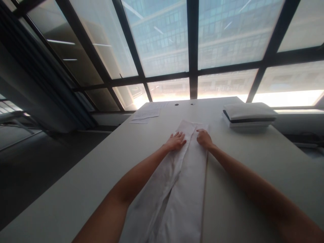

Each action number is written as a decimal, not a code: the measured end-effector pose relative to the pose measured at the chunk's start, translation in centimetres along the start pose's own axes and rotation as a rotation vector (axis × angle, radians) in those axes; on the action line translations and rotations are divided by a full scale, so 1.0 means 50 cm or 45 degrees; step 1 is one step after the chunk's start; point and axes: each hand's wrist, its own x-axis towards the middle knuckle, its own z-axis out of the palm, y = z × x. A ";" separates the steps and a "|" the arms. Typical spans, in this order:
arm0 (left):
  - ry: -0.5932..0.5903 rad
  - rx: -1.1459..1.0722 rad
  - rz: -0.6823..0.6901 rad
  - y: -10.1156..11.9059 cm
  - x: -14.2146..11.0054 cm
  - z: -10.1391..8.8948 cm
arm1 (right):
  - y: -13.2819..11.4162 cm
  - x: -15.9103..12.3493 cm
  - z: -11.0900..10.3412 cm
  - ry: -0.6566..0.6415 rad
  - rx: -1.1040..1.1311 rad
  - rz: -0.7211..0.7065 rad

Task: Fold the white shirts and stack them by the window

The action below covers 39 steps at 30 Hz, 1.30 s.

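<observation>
A long piece of white cloth (pixel 191 182), perhaps a garment, lies lengthwise on the white table, its near end running out of view at the bottom. Its two sides meet along a slanting line, with a dark gap between them lower down. My left hand (pixel 176 141) rests flat on the left side near the far end, fingers spread. On the right side, my right hand (pixel 204 138) has its fingers curled in against the cloth by the middle line. Whether a fold is pinched in those fingers is too small to make out.
Sheets of paper (pixel 146 113) lie at the table's far left. A stack of folded white and black cloth (pixel 249 114) sits at the far right. Two small round holes are near the table's (pixel 101 189) back edge. Large windows (pixel 164 37) stand behind it, a dark curtain (pixel 50 77) at left.
</observation>
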 end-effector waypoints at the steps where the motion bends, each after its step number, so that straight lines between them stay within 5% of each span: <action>1: 0.000 -0.003 0.006 -0.002 0.025 -0.001 | 0.001 -0.018 -0.002 -0.028 -0.041 -0.049; 5: 0.045 -0.043 -0.050 -0.025 0.115 -0.002 | -0.007 -0.066 -0.003 -0.098 -0.249 -0.198; 12: 0.268 -0.100 -0.234 -0.103 0.238 -0.026 | -0.021 -0.075 -0.009 -0.101 -0.324 -0.196; 21: 0.226 -0.142 -0.385 -0.157 0.348 -0.054 | -0.030 -0.079 -0.013 -0.085 -0.334 -0.184; 29: 0.347 -0.138 -0.480 -0.113 0.316 -0.059 | -0.031 -0.080 -0.014 -0.095 -0.322 -0.178; 33: 0.508 -0.050 -0.109 -0.043 0.256 -0.043 | -0.032 -0.081 -0.015 -0.089 -0.313 -0.182; 36: 0.295 -0.019 0.202 0.010 0.202 -0.001 | -0.032 -0.080 -0.013 -0.086 -0.287 -0.181; 39: 0.113 -0.061 0.235 0.038 0.171 0.030 | -0.031 -0.080 -0.009 -0.088 -0.280 -0.183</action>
